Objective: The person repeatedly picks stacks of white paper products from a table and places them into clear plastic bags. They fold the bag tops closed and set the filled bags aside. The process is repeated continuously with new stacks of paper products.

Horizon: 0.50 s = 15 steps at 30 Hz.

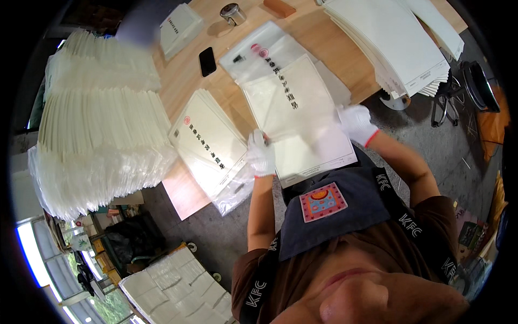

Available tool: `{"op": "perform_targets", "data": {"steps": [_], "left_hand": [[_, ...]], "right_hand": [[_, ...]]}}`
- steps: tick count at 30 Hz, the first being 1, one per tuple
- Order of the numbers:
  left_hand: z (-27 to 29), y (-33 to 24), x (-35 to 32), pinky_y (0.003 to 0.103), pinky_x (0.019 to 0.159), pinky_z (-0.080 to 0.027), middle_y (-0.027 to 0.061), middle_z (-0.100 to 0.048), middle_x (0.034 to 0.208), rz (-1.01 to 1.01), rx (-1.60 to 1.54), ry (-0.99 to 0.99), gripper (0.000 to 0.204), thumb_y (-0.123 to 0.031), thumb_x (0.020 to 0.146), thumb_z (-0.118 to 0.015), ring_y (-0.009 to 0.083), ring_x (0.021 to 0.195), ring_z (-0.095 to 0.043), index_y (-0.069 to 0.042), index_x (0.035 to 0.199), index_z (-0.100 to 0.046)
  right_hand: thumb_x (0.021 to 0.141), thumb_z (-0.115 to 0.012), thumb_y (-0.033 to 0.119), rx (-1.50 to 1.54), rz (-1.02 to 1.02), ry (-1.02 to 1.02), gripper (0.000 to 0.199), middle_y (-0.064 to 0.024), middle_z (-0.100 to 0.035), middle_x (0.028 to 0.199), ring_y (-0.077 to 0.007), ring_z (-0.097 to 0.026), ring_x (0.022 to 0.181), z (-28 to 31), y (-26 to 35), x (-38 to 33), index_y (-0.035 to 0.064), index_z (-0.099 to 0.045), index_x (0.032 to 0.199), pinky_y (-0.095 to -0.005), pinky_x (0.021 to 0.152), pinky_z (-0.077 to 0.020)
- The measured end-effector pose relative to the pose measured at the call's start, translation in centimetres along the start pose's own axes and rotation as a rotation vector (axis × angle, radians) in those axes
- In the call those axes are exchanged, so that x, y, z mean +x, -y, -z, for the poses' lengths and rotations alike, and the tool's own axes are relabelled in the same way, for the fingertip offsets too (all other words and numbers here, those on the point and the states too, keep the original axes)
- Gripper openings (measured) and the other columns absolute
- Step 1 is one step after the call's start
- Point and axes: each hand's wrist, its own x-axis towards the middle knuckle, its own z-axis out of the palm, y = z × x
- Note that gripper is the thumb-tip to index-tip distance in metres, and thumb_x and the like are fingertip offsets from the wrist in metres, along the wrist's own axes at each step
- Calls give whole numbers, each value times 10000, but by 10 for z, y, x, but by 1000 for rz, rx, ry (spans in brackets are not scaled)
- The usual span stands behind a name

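The clear printed bag (pixel 253 59) lies in front of the person on the wooden table (pixel 182 88), with white paper (pixel 324 148) inside or under it; which of the two, I cannot tell. The paper's lower edge reaches the apron (pixel 350 216), so little room shows on that side.

The gloved left hand (pixel 261 154) is at the left edge of the paper, fingers bent; whether they are clamped on that edge, I cannot tell. The gloved right hand (pixel 357 124) is blurred beside the paper's right edge, and its finger state cannot be told.

Just left of the bag lies a printed pack of paper (pixel 208 146), its lower corner sticking out past the table's near edge. A tall stack of bagged paper (pixel 108 124) closes off the left side. Wood shows around the phone (pixel 207 61) and in a strip between the bag and the large white sheets (pixel 391 43), whose ends hang over the table's right edge. A silvery cylinder (pixel 233 14) stands near the far side.
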Motion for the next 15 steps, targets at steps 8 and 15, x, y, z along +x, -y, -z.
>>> {"op": "perform_targets", "data": {"steps": [8, 15], "left_hand": [[23, 8, -125, 341, 487, -441, 58, -518, 711, -299, -432, -6, 212, -21, 620, -662, 245, 602, -541, -110, 735, -507], [-23, 19, -99, 355, 523, -452, 110, -532, 722, -138, -93, -51, 148, -32, 694, -618, 268, 608, -551, -66, 796, -516]], "right_hand": [[879, -437, 299, 177, -147, 513, 319, -134, -656, 698, -304, -662, 619, 1, -6, -130, 45, -617, 807, -428, 520, -511], [811, -481, 251, 94, -26, 212, 253, -146, -626, 627, -322, -621, 546, 23, -20, -74, 43, -618, 769, -437, 490, -490]]}}
